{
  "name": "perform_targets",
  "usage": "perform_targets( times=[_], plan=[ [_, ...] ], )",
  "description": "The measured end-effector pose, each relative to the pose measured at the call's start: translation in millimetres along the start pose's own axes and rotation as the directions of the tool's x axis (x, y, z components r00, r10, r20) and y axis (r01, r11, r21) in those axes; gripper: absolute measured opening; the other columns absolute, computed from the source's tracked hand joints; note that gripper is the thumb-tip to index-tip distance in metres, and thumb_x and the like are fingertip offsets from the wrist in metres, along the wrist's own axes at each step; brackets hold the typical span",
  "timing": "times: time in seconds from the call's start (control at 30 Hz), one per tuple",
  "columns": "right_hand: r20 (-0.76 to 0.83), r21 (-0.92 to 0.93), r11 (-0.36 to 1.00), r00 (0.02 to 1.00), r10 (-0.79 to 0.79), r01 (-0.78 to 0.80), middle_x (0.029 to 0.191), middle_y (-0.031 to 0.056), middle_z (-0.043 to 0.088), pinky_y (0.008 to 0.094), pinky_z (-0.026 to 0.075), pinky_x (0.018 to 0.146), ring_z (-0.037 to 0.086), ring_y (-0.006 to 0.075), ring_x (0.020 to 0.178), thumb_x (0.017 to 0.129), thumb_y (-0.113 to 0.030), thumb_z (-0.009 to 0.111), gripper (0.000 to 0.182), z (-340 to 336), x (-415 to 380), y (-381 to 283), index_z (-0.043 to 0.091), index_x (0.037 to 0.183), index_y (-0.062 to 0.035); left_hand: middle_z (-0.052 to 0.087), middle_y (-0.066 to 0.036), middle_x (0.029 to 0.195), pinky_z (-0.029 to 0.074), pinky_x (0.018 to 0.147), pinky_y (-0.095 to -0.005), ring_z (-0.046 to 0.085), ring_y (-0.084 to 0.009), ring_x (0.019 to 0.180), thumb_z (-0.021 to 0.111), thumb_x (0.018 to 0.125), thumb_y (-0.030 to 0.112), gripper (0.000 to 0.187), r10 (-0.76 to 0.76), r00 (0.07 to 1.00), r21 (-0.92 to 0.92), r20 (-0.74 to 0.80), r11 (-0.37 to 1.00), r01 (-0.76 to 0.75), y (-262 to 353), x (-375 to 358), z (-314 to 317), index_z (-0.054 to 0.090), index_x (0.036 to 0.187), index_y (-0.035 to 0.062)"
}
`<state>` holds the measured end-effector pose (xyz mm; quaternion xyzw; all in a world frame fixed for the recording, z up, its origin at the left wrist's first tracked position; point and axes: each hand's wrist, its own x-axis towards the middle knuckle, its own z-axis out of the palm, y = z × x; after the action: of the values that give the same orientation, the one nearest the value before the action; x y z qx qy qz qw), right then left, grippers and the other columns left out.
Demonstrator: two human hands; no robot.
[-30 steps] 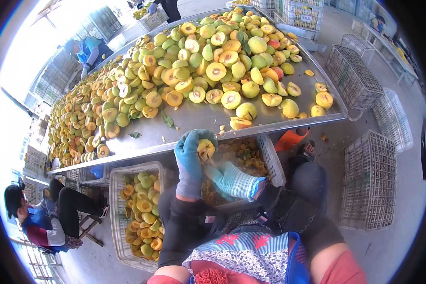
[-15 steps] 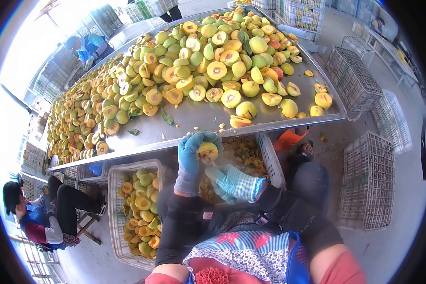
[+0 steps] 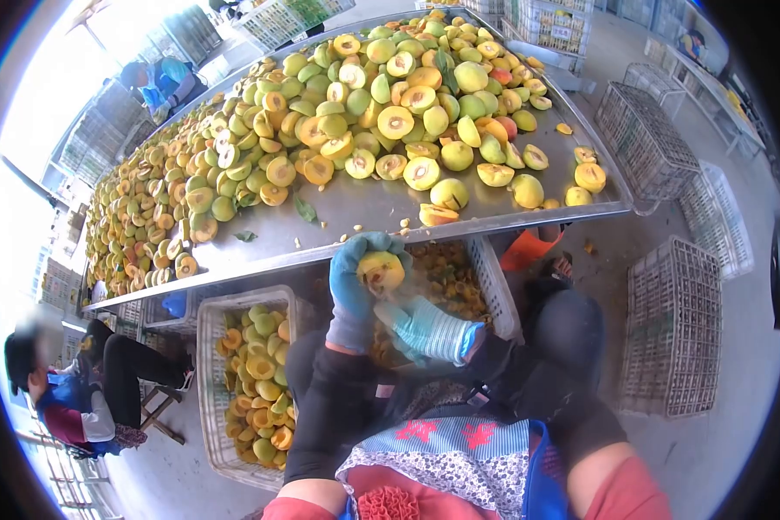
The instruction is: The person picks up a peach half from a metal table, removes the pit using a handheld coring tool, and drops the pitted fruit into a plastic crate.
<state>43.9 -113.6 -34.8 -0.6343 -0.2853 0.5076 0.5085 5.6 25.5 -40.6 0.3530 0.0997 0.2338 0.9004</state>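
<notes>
My left hand [image 3: 348, 282], in a blue-green glove, is wrapped round a yellow peach [image 3: 381, 272] below the table's front edge. The peach's near side shows a brown, cut-looking patch. Just below it is my right hand [image 3: 429, 329], in a light teal glove with a striped cuff. Its fingers are curled close to the peach, and what they hold is hidden. Both hands are above a white crate [image 3: 497, 295] of small cut fruit pieces. On the metal table [image 3: 273, 244] lies a large heap of halved peaches [image 3: 321, 130].
A white crate [image 3: 206, 381] of peach halves stands left of my legs. A seated person [image 3: 69, 407] is at the far left, and another person [image 3: 166, 85] bends behind the table. Stacked crates [image 3: 674, 325] stand on the right. An orange object [image 3: 527, 251] sits under the table edge.
The left hand has turned the peach slightly, so more of its brown-marked side faces me. The right hand stays close below it. The view has shifted a little.
</notes>
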Motion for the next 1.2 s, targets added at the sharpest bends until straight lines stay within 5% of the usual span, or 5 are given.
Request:
perform_targets(
  times=[0.1,0.23,0.63,0.8,1.2],
  plan=[
    [-0.085,-0.534,0.738,0.842,-0.533,0.414,0.060,0.0075,0.056,0.0353,0.046,0.053,0.059,0.0212,0.054,0.098,-0.047,0.048,0.049,-11,23,24,0.065,0.091,-0.0017,0.067,-0.019,0.091,0.057,0.067,-0.0439,0.067,-0.0347,0.074,0.051,0.093,0.028,0.032,0.081,0.991,0.258,0.106,0.960,-0.106,10,-1,2,0.064,0.092,-0.0015],
    [0.097,-0.157,0.975,0.980,0.175,-0.158,0.059,0.0030,0.055,0.0283,0.046,0.053,0.059,0.0164,0.057,0.099,-0.051,0.045,0.047,-20,-12,-25,0.064,0.101,-0.0077,0.067,-0.018,0.087,0.056,0.067,-0.0397,0.067,-0.0313,0.072,0.050,0.092,0.026,0.032,0.079,0.985,0.282,0.151,0.952,-0.120,13,-5,10,0.065,0.089,-0.0031],
    [0.554,0.605,0.687,0.833,-0.001,-0.402,0.055,-0.0066,0.043,0.0236,0.028,0.037,0.034,0.0051,0.040,0.098,-0.056,0.048,0.043,-12,-20,-20,0.057,0.080,-0.0178,0.062,-0.007,0.090,0.049,0.061,-0.0416,0.059,-0.0307,0.079,0.050,0.093,0.037,0.029,0.021,0.977,-0.341,0.214,0.939,0.055,1,-5,10,0.060,0.091,0.0104],
    [0.048,-0.525,0.776,0.922,-0.384,0.350,0.076,0.0249,0.065,0.0467,0.050,0.068,0.065,0.0403,0.074,0.096,-0.048,0.051,0.049,-8,8,26,0.065,0.103,-0.0015,0.068,-0.005,0.099,0.055,0.074,-0.0404,0.063,-0.0273,0.084,0.058,0.087,0.033,0.025,0.100,0.976,-0.320,-0.196,0.934,-0.160,35,-6,-8,0.065,0.103,0.0140],
    [-0.336,-0.767,0.641,0.845,-0.416,0.010,0.071,0.0203,0.066,0.0529,0.051,0.065,0.066,0.0407,0.071,0.092,-0.040,0.057,0.034,-34,-8,-10,0.058,0.091,-0.0057,0.060,0.001,0.086,0.043,0.066,-0.0231,0.052,-0.0058,0.076,0.058,0.095,0.020,0.029,0.583,0.777,0.940,-0.239,0.340,0.034,154,-58,-59,0.064,0.113,-0.0020]
  ],
)
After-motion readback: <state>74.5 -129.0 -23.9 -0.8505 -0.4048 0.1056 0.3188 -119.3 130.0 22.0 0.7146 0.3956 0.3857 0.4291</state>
